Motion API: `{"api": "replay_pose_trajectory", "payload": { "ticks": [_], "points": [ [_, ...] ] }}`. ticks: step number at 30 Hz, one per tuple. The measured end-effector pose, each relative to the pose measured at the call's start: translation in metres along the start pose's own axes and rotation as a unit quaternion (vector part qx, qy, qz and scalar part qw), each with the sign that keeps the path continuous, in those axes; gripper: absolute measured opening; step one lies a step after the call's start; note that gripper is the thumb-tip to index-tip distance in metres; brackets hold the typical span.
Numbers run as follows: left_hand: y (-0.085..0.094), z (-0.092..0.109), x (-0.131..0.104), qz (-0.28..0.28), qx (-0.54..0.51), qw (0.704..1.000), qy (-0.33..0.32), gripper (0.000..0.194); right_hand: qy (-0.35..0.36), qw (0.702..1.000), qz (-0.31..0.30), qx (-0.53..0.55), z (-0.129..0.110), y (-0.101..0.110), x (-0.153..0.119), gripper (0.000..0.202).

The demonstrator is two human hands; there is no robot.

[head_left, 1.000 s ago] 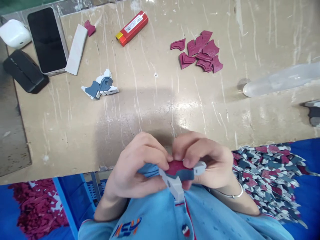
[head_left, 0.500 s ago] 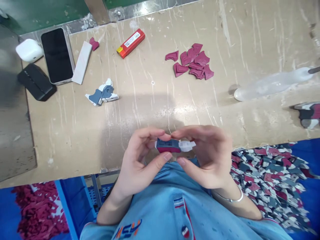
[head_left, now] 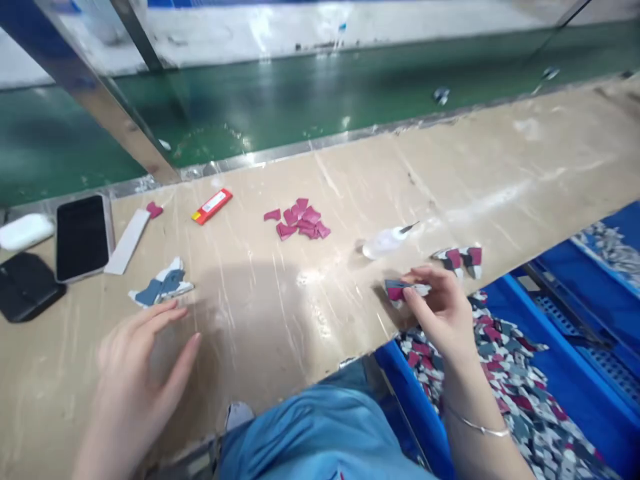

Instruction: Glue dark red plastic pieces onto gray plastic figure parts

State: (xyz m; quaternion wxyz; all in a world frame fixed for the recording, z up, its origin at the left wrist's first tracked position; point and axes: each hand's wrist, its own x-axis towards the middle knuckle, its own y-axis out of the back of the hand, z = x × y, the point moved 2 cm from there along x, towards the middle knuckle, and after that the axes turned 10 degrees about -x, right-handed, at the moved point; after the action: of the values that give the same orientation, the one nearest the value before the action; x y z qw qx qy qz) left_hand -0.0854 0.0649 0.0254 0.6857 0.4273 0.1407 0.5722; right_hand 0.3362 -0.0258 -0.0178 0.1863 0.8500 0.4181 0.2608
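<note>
My right hand (head_left: 443, 307) pinches a small grey, maroon and white piece (head_left: 396, 289) between thumb and fingers, near the table's front edge. My left hand (head_left: 140, 373), slightly blurred, has its fingers apart and holds nothing; it is just below some blue-grey and white parts (head_left: 161, 285) on the table. Two assembled pieces (head_left: 473, 260) lie beyond my right hand. A pile of maroon parts (head_left: 305, 220) sits mid-table, and a translucent bottle with a dark thin tip (head_left: 384, 243) lies to its right.
On the left of the table (head_left: 240, 347) are a phone (head_left: 83, 238), a black case (head_left: 27, 288), a white case (head_left: 26, 231) and a white strip (head_left: 127, 243). A red lighter (head_left: 213, 206) lies behind. Blue bins (head_left: 525, 337) of parts stand below the right edge.
The view has swung up and right. My hands have separated: the left let go of the piece and moved left with fingers spread, while the right carried it rightward towards the assembled pieces.
</note>
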Motion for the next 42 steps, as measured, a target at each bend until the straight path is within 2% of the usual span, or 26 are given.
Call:
{"api": "replay_pose_trajectory", "payload": {
  "ticks": [3, 6, 7, 9, 11, 13, 14, 15, 16, 18, 20, 21, 22, 23, 24, 25, 26, 27, 28, 30, 32, 33, 34, 36, 38, 42],
  "points": [
    [0.008, -0.027, 0.018, -0.037, 0.069, 0.995, -0.065, 0.027, 0.02, 0.984, 0.033, -0.176, 0.034, 0.021, 0.021, 0.025],
    [-0.002, -0.046, 0.034, -0.037, 0.113, 0.989, -0.083, 0.033, 0.062, 0.961, 0.127, -0.239, 0.037, 0.019, 0.035, 0.029],
    [-0.007, -0.052, 0.037, -0.038, 0.12, 0.989, -0.079, 0.037, 0.058, 0.961, 0.16, -0.217, 0.032, 0.015, 0.036, 0.028],
    [-0.014, -0.064, 0.042, -0.057, 0.12, 0.989, -0.069, 0.044, 0.006, 0.982, 0.177, -0.063, 0.018, 0.006, 0.033, 0.024],
    [-0.016, -0.073, 0.043, -0.072, 0.109, 0.99, -0.052, 0.048, -0.055, 0.982, 0.119, 0.133, 0.0, -0.009, 0.024, 0.03],
    [-0.011, -0.075, 0.042, -0.07, 0.098, 0.992, -0.025, 0.051, -0.115, 0.952, 0.001, 0.284, -0.021, -0.028, 0.014, 0.05],
    [-0.008, -0.073, 0.04, -0.07, 0.091, 0.993, -0.008, 0.051, -0.154, 0.921, -0.066, 0.35, -0.03, -0.038, 0.01, 0.06],
    [-0.005, -0.069, 0.038, -0.071, 0.082, 0.994, 0.008, 0.051, -0.201, 0.876, -0.126, 0.42, -0.037, -0.048, 0.007, 0.068],
    [-0.002, -0.063, 0.035, -0.074, 0.071, 0.994, 0.023, 0.048, -0.254, 0.806, -0.179, 0.503, -0.042, -0.056, 0.005, 0.072],
    [0.001, -0.045, 0.028, -0.076, 0.046, 0.995, 0.039, 0.04, -0.338, 0.636, -0.233, 0.653, -0.046, -0.068, 0.006, 0.079],
    [0.0, -0.022, 0.021, -0.055, 0.025, 0.998, 0.033, 0.03, -0.379, 0.505, -0.211, 0.746, -0.04, -0.073, 0.014, 0.076],
    [-0.003, -0.011, 0.017, -0.043, 0.013, 0.999, 0.025, 0.025, -0.394, 0.455, -0.187, 0.776, -0.035, -0.074, 0.02, 0.067],
    [-0.006, -0.002, 0.014, -0.032, 0.002, 0.999, 0.018, 0.022, -0.41, 0.418, -0.16, 0.795, -0.03, -0.074, 0.027, 0.054],
    [-0.01, 0.006, 0.012, -0.024, -0.006, 1.0, 0.015, 0.02, -0.427, 0.392, -0.136, 0.803, -0.025, -0.074, 0.033, 0.039],
    [-0.014, 0.012, 0.01, -0.02, -0.009, 1.0, 0.014, 0.019, -0.443, 0.38, -0.117, 0.803, -0.021, -0.074, 0.039, 0.026],
    [-0.018, 0.016, 0.009, -0.022, -0.01, 1.0, 0.014, 0.02, -0.457, 0.379, -0.105, 0.797, -0.018, -0.074, 0.043, 0.017],
    [-0.021, 0.018, 0.008, -0.027, -0.01, 0.999, 0.02, 0.023, -0.465, 0.393, -0.1, 0.787, -0.018, -0.074, 0.045, 0.014],
    [-0.024, 0.02, 0.007, -0.03, -0.009, 0.999, 0.027, 0.029, -0.465, 0.421, -0.1, 0.772, -0.02, -0.075, 0.045, 0.013],
    [-0.026, 0.021, 0.007, -0.032, -0.01, 0.999, 0.036, 0.036, -0.455, 0.466, -0.103, 0.752, -0.024, -0.076, 0.042, 0.015],
    [-0.028, 0.027, 0.005, -0.023, -0.025, 0.999, 0.041, 0.048, -0.398, 0.6, -0.11, 0.685, -0.038, -0.079, 0.031, 0.029],
    [-0.033, 0.037, 0.001, -0.017, -0.077, 0.996, 0.04, 0.055, -0.3, 0.746, -0.109, 0.585, -0.055, -0.084, 0.014, 0.042],
    [-0.036, 0.044, -0.002, -0.019, -0.122, 0.991, 0.047, 0.057, -0.247, 0.804, -0.106, 0.531, -0.064, -0.086, 0.005, 0.045],
    [-0.041, 0.05, -0.006, -0.027, -0.176, 0.982, 0.063, 0.059, -0.197, 0.847, -0.103, 0.484, -0.072, -0.089, -0.004, 0.046],
    [-0.053, 0.062, -0.013, -0.048, -0.283, 0.95, 0.121, 0.061, -0.118, 0.9, -0.085, 0.411, -0.082, -0.094, -0.018, 0.046],
    [-0.065, 0.07, -0.019, -0.062, -0.361, 0.913, 0.18, 0.059, -0.055, 0.933, -0.042, 0.354, -0.086, -0.099, -0.026, 0.044],
    [-0.079, 0.073, -0.024, -0.055, -0.422, 0.87, 0.251, 0.061, 0.019, 0.962, 0.012, 0.273, -0.083, -0.103, -0.031, 0.039]
  ]
}}
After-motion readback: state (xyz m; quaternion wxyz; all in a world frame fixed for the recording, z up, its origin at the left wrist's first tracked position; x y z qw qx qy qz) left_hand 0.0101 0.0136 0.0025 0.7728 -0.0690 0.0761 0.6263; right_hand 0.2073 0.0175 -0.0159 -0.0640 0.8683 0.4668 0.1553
